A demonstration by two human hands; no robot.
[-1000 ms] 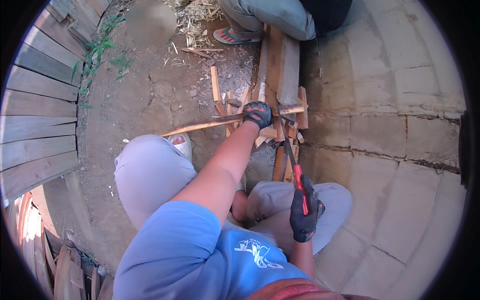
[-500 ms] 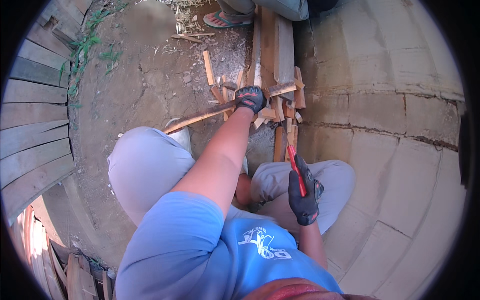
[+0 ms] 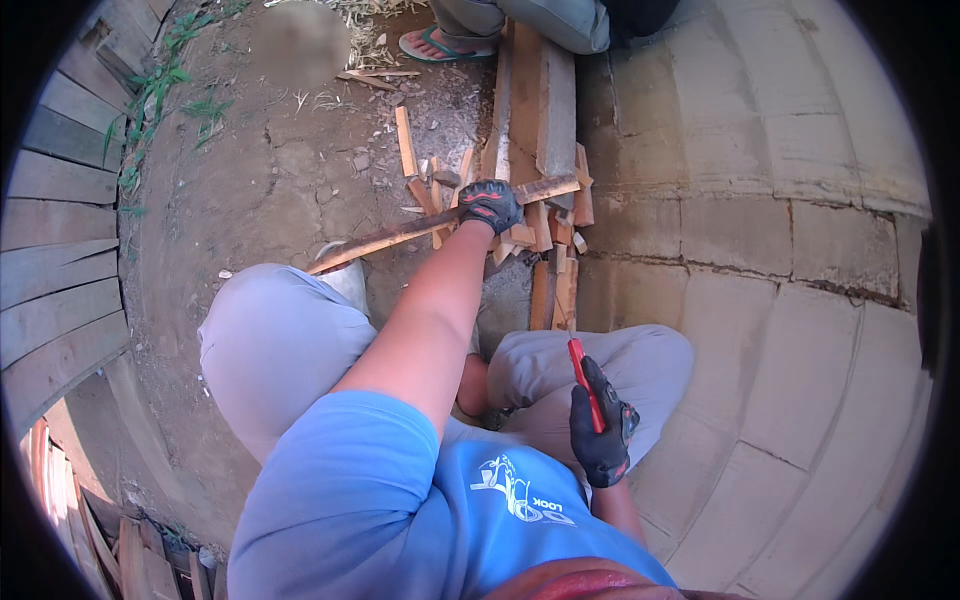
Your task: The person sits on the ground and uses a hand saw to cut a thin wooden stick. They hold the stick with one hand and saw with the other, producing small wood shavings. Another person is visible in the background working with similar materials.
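At far left, a plank fence [image 3: 60, 222] is bordering bare soil, along which green weeds [image 3: 150, 95] are growing. Further right, the person's bent left knee [image 3: 285, 340] is lying just beside the lower end of a long wooden strip [image 3: 375, 241]. Beyond the strip, another person's sandaled foot [image 3: 440, 45] is resting on the ground. The gloved left hand [image 3: 490, 205] is clamping the strip, fingers closed over it; the strip's upper end is lying across the near end of long timbers [image 3: 525, 100], with short wooden offcuts [image 3: 540, 225] clustering around it. The gloved right hand [image 3: 602, 420] is gripping a red-handled handsaw [image 3: 582, 372], its thin blade pointing toward the offcuts. At right, a concrete-block surface [image 3: 740, 237] is extending to the rim.
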